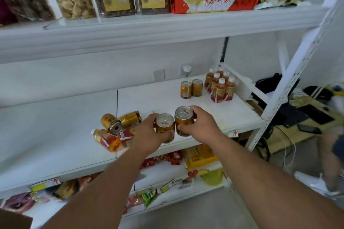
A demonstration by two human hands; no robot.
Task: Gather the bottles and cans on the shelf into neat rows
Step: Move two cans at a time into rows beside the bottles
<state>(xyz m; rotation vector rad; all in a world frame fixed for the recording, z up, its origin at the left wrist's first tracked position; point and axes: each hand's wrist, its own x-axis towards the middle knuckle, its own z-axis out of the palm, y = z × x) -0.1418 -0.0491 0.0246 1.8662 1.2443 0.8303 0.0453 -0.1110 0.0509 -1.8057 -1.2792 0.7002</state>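
Cans (164, 126) sat upright, one clamped in each hand (149, 134): rigid, slick metal, probably light, best gripped round the sides.

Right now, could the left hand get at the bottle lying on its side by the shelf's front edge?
Probably not yet: the left hand grips a can. The lying bottle sits just to its left with nothing between them.

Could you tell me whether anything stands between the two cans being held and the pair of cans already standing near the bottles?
Nothing visible does. The left hand and right hand each hold an upright can, and the bare shelf runs clear to the standing cans beside the bottles.
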